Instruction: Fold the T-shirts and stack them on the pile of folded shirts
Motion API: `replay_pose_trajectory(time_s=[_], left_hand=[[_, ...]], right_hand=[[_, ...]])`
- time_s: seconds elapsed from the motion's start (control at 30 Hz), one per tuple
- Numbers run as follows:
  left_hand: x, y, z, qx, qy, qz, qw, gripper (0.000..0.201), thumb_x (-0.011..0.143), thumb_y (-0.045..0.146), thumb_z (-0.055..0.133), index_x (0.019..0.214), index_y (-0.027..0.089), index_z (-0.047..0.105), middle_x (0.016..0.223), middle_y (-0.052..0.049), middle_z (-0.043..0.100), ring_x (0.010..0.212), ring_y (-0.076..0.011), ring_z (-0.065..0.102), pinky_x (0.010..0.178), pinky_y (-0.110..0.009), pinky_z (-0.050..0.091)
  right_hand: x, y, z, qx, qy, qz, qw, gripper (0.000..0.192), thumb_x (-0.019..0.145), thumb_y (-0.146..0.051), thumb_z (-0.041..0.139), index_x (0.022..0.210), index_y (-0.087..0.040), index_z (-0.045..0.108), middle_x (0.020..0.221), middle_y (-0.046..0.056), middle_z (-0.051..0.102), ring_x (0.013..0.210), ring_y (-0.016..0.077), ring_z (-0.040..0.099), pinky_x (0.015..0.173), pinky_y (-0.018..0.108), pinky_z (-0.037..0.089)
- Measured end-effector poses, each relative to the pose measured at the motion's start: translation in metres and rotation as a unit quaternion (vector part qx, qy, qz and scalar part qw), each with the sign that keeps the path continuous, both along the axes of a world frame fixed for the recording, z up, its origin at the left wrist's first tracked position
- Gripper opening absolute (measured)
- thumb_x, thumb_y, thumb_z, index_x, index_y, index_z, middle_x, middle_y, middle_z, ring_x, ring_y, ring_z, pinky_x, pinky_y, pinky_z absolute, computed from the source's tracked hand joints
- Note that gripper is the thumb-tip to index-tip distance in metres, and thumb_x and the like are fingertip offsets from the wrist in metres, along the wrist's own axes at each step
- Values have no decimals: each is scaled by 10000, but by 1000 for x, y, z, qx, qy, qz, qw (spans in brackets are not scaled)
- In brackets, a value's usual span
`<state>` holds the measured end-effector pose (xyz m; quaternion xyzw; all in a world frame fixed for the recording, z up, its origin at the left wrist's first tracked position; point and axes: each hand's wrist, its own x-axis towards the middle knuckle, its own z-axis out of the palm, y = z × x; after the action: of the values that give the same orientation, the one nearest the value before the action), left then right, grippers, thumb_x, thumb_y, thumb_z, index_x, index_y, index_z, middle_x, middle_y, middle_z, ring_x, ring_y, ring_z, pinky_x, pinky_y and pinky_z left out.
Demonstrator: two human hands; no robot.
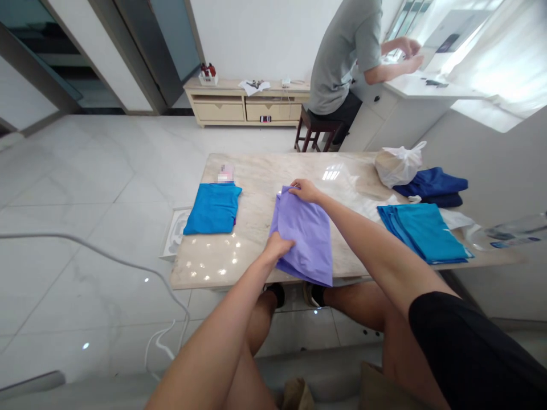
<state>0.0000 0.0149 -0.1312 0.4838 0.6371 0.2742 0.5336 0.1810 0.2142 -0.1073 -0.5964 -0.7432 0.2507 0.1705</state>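
Note:
A folded lilac cloth (308,236) lies in the middle of the marble table (256,171), its near end hanging over the front edge. My left hand (278,246) pinches the cloth's left edge near the table's front. My right hand (304,189) grips the cloth's far corner. To the left lies a folded bright blue cloth (212,208). On the right sits a stack of teal cloths (423,232).
A white plastic bag (398,164) and dark blue cloths (433,185) lie at the far right of the table. Another person sits on a stool (314,131) at a white counter behind. A white cable (128,267) crosses the floor at left. A low cabinet (243,102) stands by the wall.

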Motion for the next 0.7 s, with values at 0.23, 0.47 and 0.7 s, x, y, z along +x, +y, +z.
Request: replay_pose_trajectory(time_s=[0.23,0.47,0.7], left_hand=[[-35,1,-6,-83,109,-40,990,321,966,379,771,1152,120,808,1197,-172,849,1092,-318,813,869,-341,617],[-53,2,5,-55,368,-142,917,424,1006,548,678,1166,176,803,1308,-203,815,1223,-377,768,920,-376,579],[-53,6,28,-56,453,-213,864,325,984,445,712,1201,222,808,1347,-185,807,1279,-375,759,948,-381,587]], right_hand=[[-13,15,-1,-21,-31,62,997,276,1011,-247,729,1230,-111,825,1143,104,839,1008,196,739,953,257,549],[-13,13,-8,13,-47,-11,999,302,1069,-230,621,1276,-106,803,1249,142,823,1133,214,743,1037,275,540],[46,-24,43,35,-132,-45,990,302,1016,-170,601,1203,-124,834,1263,162,822,1211,292,741,1090,330,552]])
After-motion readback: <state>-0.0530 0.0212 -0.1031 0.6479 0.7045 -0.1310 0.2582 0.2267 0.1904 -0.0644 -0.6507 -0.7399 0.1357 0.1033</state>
